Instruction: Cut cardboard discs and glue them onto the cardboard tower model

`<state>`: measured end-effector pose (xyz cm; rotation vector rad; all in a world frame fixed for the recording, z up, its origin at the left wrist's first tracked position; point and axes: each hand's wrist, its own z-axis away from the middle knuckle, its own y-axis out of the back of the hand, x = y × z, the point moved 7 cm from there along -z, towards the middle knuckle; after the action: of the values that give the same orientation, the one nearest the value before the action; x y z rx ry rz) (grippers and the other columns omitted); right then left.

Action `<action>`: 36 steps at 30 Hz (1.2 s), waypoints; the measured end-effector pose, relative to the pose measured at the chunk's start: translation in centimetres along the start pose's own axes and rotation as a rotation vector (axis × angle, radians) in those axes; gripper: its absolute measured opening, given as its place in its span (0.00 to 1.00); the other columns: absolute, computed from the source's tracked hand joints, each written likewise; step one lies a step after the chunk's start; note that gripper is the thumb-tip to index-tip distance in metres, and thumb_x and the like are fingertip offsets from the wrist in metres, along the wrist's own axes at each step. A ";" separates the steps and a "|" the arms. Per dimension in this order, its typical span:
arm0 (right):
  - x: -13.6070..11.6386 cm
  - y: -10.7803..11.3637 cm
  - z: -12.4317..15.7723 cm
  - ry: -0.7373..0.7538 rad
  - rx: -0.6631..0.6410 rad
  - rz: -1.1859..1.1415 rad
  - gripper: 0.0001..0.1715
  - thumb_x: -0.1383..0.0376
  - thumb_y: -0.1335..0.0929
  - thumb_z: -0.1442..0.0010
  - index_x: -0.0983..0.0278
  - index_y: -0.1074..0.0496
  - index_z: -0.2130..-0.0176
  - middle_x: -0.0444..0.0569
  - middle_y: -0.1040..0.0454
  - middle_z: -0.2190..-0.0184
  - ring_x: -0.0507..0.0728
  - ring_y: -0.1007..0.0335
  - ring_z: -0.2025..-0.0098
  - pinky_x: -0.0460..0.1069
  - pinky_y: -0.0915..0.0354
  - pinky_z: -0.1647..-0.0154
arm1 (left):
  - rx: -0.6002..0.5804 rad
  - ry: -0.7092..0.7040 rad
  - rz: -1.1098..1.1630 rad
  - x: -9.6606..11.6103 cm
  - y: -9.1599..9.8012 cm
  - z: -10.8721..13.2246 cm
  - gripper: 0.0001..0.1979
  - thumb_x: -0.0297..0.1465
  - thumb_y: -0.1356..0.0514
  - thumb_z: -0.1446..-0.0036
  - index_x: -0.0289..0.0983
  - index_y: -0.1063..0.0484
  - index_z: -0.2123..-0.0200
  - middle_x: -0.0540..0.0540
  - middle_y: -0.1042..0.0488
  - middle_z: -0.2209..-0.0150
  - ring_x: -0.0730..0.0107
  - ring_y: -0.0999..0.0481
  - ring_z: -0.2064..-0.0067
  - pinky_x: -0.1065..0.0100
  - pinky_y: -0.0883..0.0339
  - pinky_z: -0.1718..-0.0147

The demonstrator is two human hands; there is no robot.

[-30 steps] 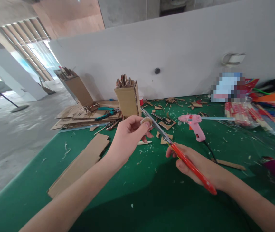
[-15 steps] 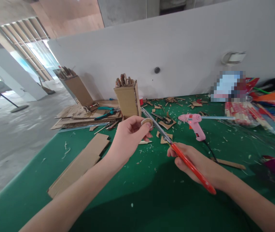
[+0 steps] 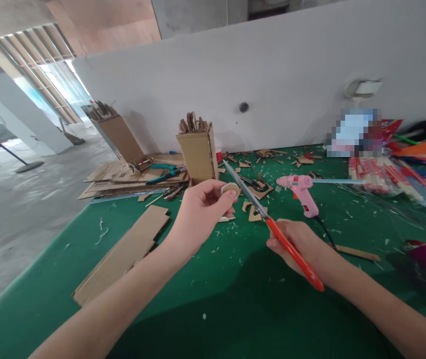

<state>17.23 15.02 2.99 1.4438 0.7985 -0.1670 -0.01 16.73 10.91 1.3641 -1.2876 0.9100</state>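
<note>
The left hand (image 3: 201, 209) pinches a small cardboard disc (image 3: 231, 189) with a pale rim between thumb and fingers, held in front of the upright cardboard box (image 3: 197, 158) and slightly to its right. The right hand (image 3: 299, 239), well apart from the left, is closed around the red handles of the scissors (image 3: 275, 230), farther right of the box and nearer the viewer. Their blades look nearly shut and slant toward the box's right side, passing just beside the disc; whether they touch it, I cannot tell.

Thin strips (image 3: 191, 122) stick up from the box's open top. To its left lie teal-handled pliers (image 3: 164, 172) on stacked cardboard sheets (image 3: 101, 185), where a second box (image 3: 121, 137) stands tilted in view. A long cardboard piece (image 3: 123, 257) lies in front and left of the box on the green table (image 3: 213, 289). Right of the box are cardboard scraps (image 3: 305, 160), then a pink glue gun (image 3: 305, 197) with a pale stick (image 3: 338, 181) in its rear, and, farthest right, red-and-white packets (image 3: 372, 174). Behind the box rises a white wall (image 3: 291, 75)
</note>
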 end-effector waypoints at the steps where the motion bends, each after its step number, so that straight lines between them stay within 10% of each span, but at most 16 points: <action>1: 0.0 0.0 0.0 -0.019 -0.006 -0.018 0.26 0.45 0.39 0.41 0.61 0.43 0.78 0.46 0.38 0.77 0.51 0.44 0.80 0.48 0.46 0.78 | 0.004 0.006 0.010 -0.1 0.0 0.0 0.06 0.32 0.39 0.46 0.35 0.28 0.70 0.52 0.30 0.79 0.78 0.31 0.76 0.75 0.33 0.74; 36: -1.9 0.7 1.3 0.134 -0.077 -0.237 0.21 0.50 0.40 0.38 0.61 0.34 0.55 0.54 0.31 0.60 0.64 0.32 0.57 0.56 0.31 0.63 | 0.006 -0.017 0.245 -0.7 -0.4 0.0 0.08 0.34 0.39 0.45 0.36 0.30 0.73 0.52 0.32 0.76 0.78 0.32 0.74 0.75 0.33 0.76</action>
<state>16.68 13.23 4.53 1.2957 1.0748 -0.2190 0.27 16.85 10.12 1.2381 -1.4890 1.0707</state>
